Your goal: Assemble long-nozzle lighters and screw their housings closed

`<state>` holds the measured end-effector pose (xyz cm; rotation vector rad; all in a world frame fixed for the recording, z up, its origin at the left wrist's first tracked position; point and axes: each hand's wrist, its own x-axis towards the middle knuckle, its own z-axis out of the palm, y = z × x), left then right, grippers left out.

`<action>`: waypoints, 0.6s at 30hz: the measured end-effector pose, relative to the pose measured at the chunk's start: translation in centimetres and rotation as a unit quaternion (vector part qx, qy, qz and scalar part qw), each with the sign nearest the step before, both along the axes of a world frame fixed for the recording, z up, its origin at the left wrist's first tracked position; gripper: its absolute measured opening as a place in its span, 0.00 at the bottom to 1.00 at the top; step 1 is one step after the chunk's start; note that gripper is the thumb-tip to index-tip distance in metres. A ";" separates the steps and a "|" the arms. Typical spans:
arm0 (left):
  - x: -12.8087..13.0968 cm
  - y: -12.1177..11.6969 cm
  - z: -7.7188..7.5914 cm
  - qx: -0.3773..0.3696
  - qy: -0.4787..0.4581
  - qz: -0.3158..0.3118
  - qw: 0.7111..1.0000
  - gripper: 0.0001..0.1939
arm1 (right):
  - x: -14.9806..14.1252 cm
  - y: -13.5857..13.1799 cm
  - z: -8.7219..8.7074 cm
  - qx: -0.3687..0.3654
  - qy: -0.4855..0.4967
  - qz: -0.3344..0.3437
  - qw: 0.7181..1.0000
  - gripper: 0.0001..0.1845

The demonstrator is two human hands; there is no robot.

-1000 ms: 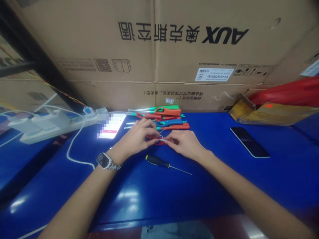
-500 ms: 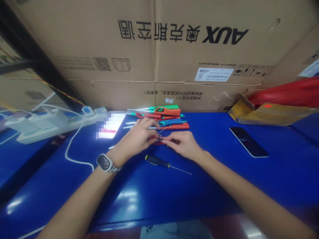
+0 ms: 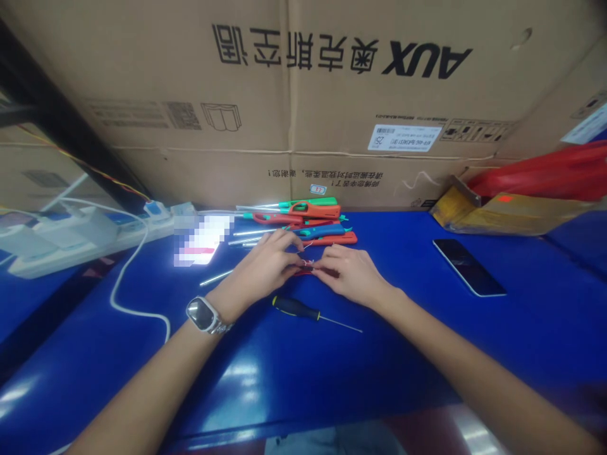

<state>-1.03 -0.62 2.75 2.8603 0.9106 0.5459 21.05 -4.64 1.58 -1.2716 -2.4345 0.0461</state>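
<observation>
My left hand [image 3: 270,265], with a watch on its wrist, is bent inward, its fingers pinched at a red lighter [image 3: 304,272] on the table. From the other side my right hand [image 3: 351,273] pinches at the same spot. Between the fingertips sits a small dark part with a thin white wire; the fingers hide most of it. The lighter's metal tube [image 3: 215,278] sticks out left of my left hand. Just behind lie several long-nosed lighters, among them a blue one [image 3: 322,232], an orange one [image 3: 315,210] and a green one [image 3: 322,201].
Nearer to me lies a black and yellow screwdriver [image 3: 296,308]. A dark-screened phone [image 3: 468,267] rests on the right and a lit phone [image 3: 208,239] on the left, by a white power strip [image 3: 35,260] and cable. A large cardboard box [image 3: 332,95] stands behind the blue table [image 3: 403,373].
The camera view has shifted slightly. My hands stay together at the lighter, with my right fingers a little more curled, and more of the metal tube shows on the left.
</observation>
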 end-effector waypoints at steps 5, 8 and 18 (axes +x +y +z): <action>0.2 -0.1 -0.2 -0.003 0.034 0.007 0.999 0.07 | -0.5 -0.8 0.5 0.001 -0.081 -0.007 0.997 0.14; 0.3 -0.2 -0.3 -0.002 0.041 0.012 0.999 0.08 | -0.6 -1.0 0.6 -0.021 -0.096 -0.025 0.995 0.15; 0.5 0.1 -0.3 -0.022 0.042 0.011 0.999 0.10 | -1.1 -1.2 1.0 -0.043 -0.150 -0.028 0.987 0.17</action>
